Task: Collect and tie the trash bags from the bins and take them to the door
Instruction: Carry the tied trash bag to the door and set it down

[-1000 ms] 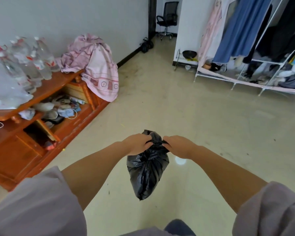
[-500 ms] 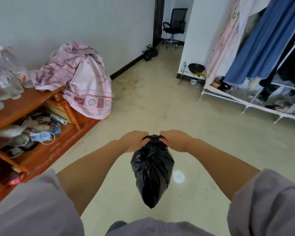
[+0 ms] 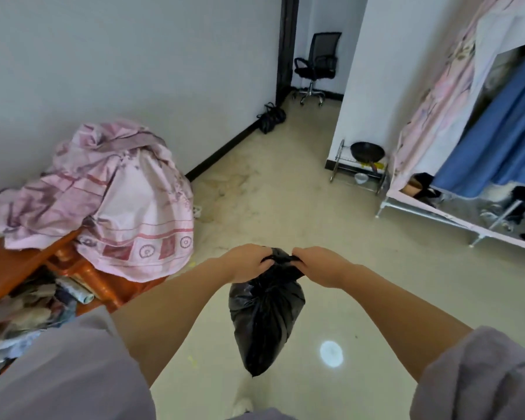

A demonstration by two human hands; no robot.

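Observation:
A small black trash bag (image 3: pixel 265 319) hangs in front of me above the floor, full and tapering to a point at the bottom. My left hand (image 3: pixel 246 262) grips the gathered top of the bag from the left. My right hand (image 3: pixel 321 265) grips the same bunched top from the right. The bag's neck is pinched between the two fists and mostly hidden by them. Another black bag (image 3: pixel 270 119) lies on the floor far ahead by the dark door frame (image 3: pixel 285 47).
A wooden table (image 3: pixel 9 265) with a pink blanket (image 3: pixel 112 201) and clutter stands at my left. A clothes rack (image 3: pixel 479 153) with hanging garments runs along the right. A small metal rack with a wok (image 3: pixel 366 153) sits by the white wall. An office chair (image 3: pixel 317 66) stands beyond the doorway.
I have moved forward along the table toward the doorway; the bottles have left view. Both hands keep hold of the bag's top, now drawn a little closer together.

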